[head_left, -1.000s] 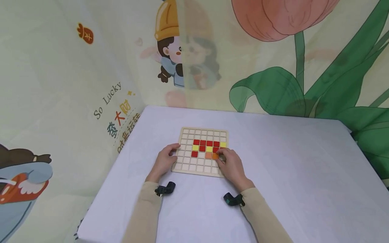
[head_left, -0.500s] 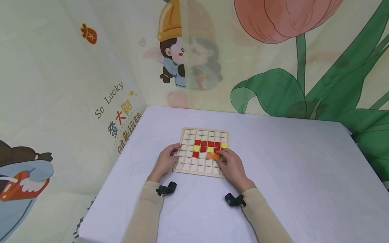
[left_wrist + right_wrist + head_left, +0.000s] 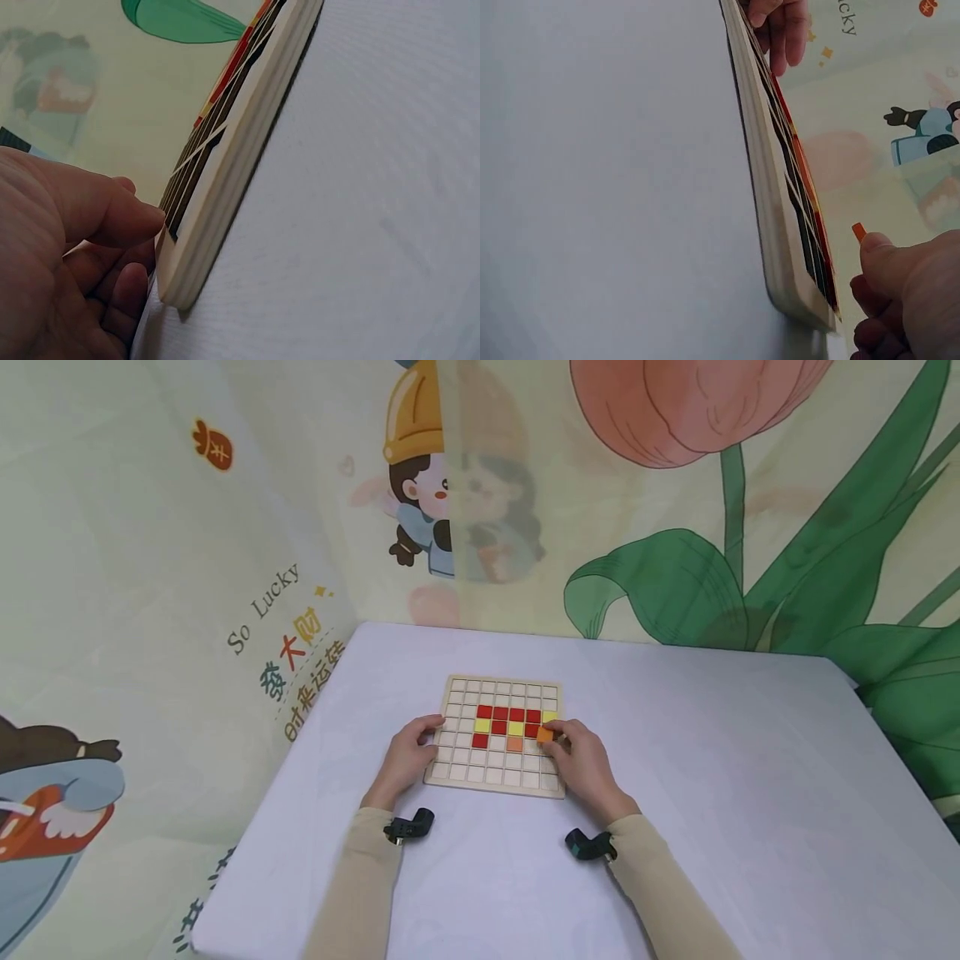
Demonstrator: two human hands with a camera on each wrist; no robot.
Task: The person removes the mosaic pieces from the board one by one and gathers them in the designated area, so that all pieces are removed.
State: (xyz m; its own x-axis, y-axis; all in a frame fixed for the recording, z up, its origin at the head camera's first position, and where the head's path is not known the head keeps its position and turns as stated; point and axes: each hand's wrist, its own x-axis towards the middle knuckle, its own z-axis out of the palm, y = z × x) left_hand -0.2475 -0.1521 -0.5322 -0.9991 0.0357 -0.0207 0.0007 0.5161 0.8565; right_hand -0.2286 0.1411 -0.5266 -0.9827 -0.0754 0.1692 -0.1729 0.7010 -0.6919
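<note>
A square wooden grid board (image 3: 471, 774) lies on the table, with red tiles (image 3: 500, 713), yellow tiles (image 3: 483, 726) and a light orange tile (image 3: 514, 744) set in its cells. My left hand (image 3: 405, 758) holds the board's left edge; in the left wrist view its thumb (image 3: 131, 221) is at the frame near a corner, with the other fingers curled beside it. My right hand (image 3: 588, 768) pinches an orange tile (image 3: 545, 735) between thumb and fingers above the right side of the board. The right wrist view shows this tile (image 3: 859, 232) raised off the grid.
A white cloth covers the table (image 3: 712, 760). Behind it hangs a printed curtain (image 3: 502, 602) with cartoon figures and a large flower. Each wrist wears a black camera, a left one (image 3: 408, 827) and a right one (image 3: 589, 845).
My right hand has lifted the orange tile out from beside the light orange one and moved it slightly right and away from me. The left hand stays at the board's edge.
</note>
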